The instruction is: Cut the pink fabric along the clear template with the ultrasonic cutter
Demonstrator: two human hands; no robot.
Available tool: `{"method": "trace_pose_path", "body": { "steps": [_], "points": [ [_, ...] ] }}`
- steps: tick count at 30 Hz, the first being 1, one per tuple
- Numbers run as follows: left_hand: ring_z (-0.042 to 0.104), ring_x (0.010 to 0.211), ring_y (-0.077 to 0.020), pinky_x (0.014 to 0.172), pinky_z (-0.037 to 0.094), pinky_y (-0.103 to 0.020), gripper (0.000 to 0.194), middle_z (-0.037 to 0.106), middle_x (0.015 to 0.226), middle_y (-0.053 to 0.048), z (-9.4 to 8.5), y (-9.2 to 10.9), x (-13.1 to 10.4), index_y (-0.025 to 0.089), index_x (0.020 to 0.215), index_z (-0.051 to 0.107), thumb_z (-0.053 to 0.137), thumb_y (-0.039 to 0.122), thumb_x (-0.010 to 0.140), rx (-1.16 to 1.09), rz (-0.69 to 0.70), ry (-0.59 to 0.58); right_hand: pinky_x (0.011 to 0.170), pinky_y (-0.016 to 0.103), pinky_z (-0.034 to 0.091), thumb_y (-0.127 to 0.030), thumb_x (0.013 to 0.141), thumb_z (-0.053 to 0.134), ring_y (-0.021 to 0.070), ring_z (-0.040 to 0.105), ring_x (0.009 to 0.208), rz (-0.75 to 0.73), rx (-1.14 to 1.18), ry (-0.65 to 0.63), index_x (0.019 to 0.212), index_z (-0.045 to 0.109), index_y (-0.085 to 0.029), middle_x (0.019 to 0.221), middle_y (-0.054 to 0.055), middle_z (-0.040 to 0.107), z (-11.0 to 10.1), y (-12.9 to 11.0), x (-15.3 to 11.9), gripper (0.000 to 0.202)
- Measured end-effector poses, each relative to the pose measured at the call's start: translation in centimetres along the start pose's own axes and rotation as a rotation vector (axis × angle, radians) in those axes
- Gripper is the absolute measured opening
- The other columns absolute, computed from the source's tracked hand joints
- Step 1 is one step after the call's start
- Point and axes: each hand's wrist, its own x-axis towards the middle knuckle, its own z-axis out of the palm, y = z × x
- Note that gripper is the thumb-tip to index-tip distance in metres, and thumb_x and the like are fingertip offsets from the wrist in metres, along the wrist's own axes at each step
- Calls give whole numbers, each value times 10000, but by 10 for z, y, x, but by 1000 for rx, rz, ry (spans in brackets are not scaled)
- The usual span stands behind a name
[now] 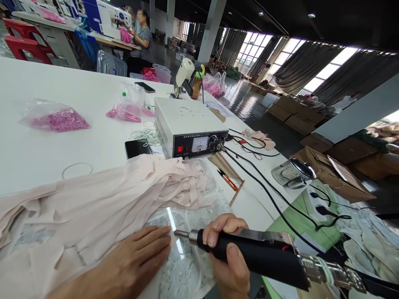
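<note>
My right hand is wrapped round the black handle of a handheld ultrasonic welder. Its narrow metal tip points left, close to the fingertips of my left hand. That hand lies flat, fingers stretched out, on pale pink fabric and the edge of a glossy, grey-patterned surface. Long strips of the fabric are heaped across it and run off to the left. Behind the heap stands a white control box with a dial and a red switch, and black cables come from its front.
Orange-handled thread snips lie right of the fabric. A lidded metal mug stands at the table's right edge. Phones, green-white elastic loops and bags of pink pieces are behind. A person sits at a distant sewing machine.
</note>
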Motion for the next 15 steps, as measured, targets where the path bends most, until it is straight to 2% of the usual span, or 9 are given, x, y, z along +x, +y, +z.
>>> {"method": "trace_pose_path", "body": {
  "steps": [5, 15],
  "points": [
    [640, 1241, -250, 1068, 528, -366, 349, 733, 1192, -150, -5, 1, 5, 93, 1186, 665, 399, -1, 981, 23, 20, -26, 527, 285, 533, -358, 919, 581, 114, 567, 567, -6, -1, 2, 960, 602, -248, 843, -3, 557, 1, 0, 1, 119],
    [641, 1235, -250, 1044, 550, -365, 340, 743, 1147, -128, -3, 4, 7, 105, 1172, 655, 392, -5, 988, 1, -4, 2, 543, 308, 541, -362, 935, 563, 131, 569, 577, 5, -68, -64, 943, 560, -260, 837, 0, 557, -3, 3, -4, 103]
  ]
}}
